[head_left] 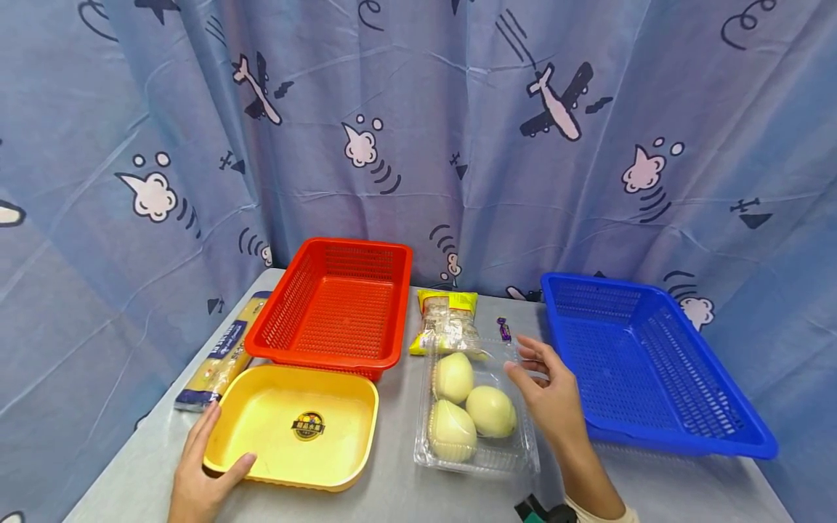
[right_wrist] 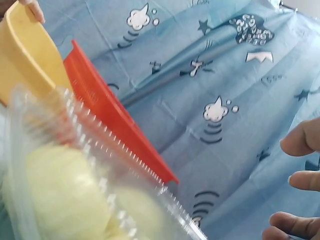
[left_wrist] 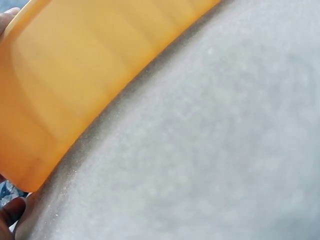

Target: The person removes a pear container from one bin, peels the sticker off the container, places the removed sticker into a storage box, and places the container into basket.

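My left hand (head_left: 199, 468) holds the near left corner of a yellow plastic tray (head_left: 275, 465), its thumb over the front rim and fingers along the left side. In the left wrist view, fingertips (left_wrist: 12, 212) show by the tray's lower edge. My right hand (head_left: 549, 396) is spread beside the right edge of a clear plastic clamshell box (head_left: 480, 461), with nothing in its grasp. Three pale yellow-green, pear-shaped fruits (head_left: 490, 412) lie inside the box. The right wrist view shows a gap between the fingers (right_wrist: 300, 142) and the box.
A red basket (head_left: 346, 316) stands behind the tray, a blue basket (head_left: 654, 378) at the right. A long packet of yellow contents (head_left: 225, 349) lies at far left. Behind the clamshell are a yellow-and-clear snack bag (head_left: 447, 316) and a small purple-wrapped candy (head_left: 504, 330). A curtain hangs behind the table.
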{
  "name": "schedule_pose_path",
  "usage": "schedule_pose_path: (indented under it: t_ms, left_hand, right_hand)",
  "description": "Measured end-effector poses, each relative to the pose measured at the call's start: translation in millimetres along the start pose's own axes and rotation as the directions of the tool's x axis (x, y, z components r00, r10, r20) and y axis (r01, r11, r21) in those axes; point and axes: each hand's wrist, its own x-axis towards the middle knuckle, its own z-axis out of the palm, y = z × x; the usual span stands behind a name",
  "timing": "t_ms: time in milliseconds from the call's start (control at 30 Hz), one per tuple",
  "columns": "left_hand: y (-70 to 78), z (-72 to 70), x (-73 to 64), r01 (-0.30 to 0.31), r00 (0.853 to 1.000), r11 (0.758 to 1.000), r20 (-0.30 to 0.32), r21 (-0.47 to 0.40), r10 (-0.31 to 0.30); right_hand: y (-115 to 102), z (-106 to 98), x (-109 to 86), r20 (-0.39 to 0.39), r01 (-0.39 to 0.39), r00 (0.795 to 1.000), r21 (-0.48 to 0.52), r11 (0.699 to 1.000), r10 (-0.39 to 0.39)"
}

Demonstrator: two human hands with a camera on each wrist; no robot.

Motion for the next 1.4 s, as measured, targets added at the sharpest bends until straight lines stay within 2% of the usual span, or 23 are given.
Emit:
schedule_pose_path:
  t_ms: [300, 567, 1133, 1400]
  left_hand:
    - [-2.4, 0.7, 0.1, -0.025, 1.000, 1.000, -0.009, -0.003, 0.025]
    - [-1.6, 0.4, 0.3, -0.032, 0.999, 0.999, -0.009, -0.005, 0.032]
    - [-3.8, 0.3, 0.9, -0.024, 1.000, 1.000, 0.004, -0.007, 0.024]
    - [-3.5, -0.4, 1.2, -0.001, 1.000, 1.000, 0.017, -0.003, 0.001]
  right_hand:
    - [29, 2, 3.7, 0.019, -0.050, 0.999, -0.033, 0.998, 0.050]
    - [52, 4, 5.1, 0.014, -0.052, 0.999, -0.046, 0.998, 0.053]
    - [72, 9, 7.7, 0.015, -0.080, 0.997, -0.038, 0.996, 0.081]
    - [79, 10, 7.9, 0.040, -0.087, 0.995, -0.050, 0.995, 0.089]
